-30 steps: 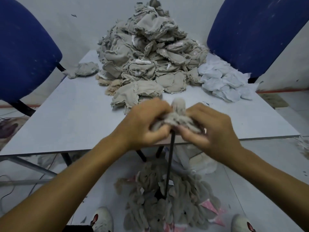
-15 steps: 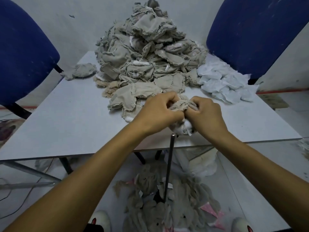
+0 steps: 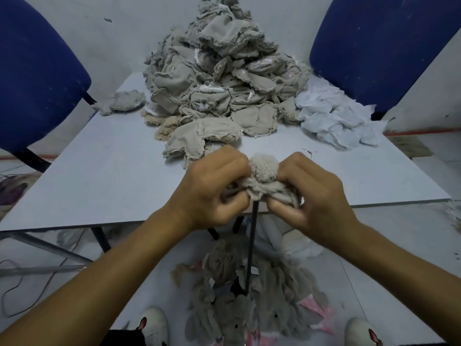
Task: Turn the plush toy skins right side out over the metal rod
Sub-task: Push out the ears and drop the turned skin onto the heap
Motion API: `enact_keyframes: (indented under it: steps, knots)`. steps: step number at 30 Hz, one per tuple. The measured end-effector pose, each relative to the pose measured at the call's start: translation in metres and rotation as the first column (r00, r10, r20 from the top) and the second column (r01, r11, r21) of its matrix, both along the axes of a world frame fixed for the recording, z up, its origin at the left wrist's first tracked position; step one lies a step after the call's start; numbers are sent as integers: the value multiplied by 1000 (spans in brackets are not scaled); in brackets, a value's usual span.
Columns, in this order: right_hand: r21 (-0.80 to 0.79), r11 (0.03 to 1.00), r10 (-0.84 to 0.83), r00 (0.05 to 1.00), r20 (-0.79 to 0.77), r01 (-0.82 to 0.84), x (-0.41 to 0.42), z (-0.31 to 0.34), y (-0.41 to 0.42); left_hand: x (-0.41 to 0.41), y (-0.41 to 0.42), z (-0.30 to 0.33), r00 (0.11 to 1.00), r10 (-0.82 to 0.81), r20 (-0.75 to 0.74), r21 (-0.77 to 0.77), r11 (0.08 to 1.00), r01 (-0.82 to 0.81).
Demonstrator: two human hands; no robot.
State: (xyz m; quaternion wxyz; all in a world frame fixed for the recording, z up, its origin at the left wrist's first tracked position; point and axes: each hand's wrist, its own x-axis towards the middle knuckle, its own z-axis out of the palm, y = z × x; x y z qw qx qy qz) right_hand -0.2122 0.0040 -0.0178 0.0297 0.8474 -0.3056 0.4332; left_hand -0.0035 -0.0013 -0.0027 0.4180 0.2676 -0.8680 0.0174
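One plush skin point(image 3: 264, 171), two hands point(image 3: 212, 193)

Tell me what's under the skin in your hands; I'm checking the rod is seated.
Below the plush skin the metal rod runs down to a heap of fuzzy skins on the floor. The rod's tip is covered by the skin, so seating cannot be seen.

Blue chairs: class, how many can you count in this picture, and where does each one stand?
2. One blue chair stands at the table's far left corner, the other blue chair at its far right corner. Others may be out of frame.
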Motion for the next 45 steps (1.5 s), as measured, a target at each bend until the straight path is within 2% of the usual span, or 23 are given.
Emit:
enact_keyframes:
  steps: [3, 6, 9, 14, 19, 23, 25, 27, 29, 31, 32, 33, 35, 40, 43, 45]
  knots:
    - [5, 1000, -10, 999, -47, 10, -6, -12, 10, 1, 13, -12, 996, -20, 88, 23, 1000, 18]
    - [-56, 998, -27, 995, -91, 22, -10, -19, 15, -4, 20, -20, 996, -18, 90, 12, 1000, 17]
    - [-67, 997, -41, 984, -175, 29, -7, -31, 20, -9, 25, -35, 988, 36, 153, 8, 999, -37]
    - [59, 996, -53, 979, -198, 66, 0, -53, 21, -10, 30, -61, 988, 101, 116, 51, 993, -107]
    - [123, 987, -57, 945, -321, 101, 2, -74, 33, -4, 41, -91, 957, 145, 251, 21, 988, -155]
    - [204, 978, 41, 927, -372, 38, -5, -59, 30, 4, 29, -72, 967, 9, 254, 107, 994, -38]
    - [276, 961, 132, 912, -388, -21, -9, -41, 24, 8, 21, -52, 979, -68, 194, 168, 985, 35]
    - [436, 896, 223, 932, -285, -81, -12, -18, 14, 7, 13, -30, 993, -90, 70, 232, 970, 71]
    - [626, 763, 293, 950, -107, -165, -17, 4, 2, 6, 2, -9, 996, -71, -56, 396, 914, 87]
    - [744, 631, 339, 941, -6, -222, -22, 21, -8, 5, -9, 5, 990, -42, -138, 610, 783, 118]
    - [769, 598, 350, 937, 5, -227, -23, 25, -12, 3, -15, 9, 984, -27, -175, 691, 709, 142]
    - [779, 587, 340, 940, 9, -220, -23, 27, -14, 2, -19, 12, 976, -6, -215, 742, 649, 168]
    - [774, 602, 265, 964, 37, -195, -19, 28, -16, -3, -24, 13, 957, 34, -290, 782, 584, 216]
    - [735, 638, 46, 964, 261, -230, -15, 29, -25, -21, -30, 20, 909, 80, -410, 797, 516, 314]
    - [719, 665, -81, 938, 337, -201, -11, 28, -30, -25, -33, 24, 880, 130, -456, 821, 442, 361]
    - [723, 675, -199, 908, 369, -146, -7, 22, -33, -30, -31, 25, 884, 117, -453, 803, 485, 347]
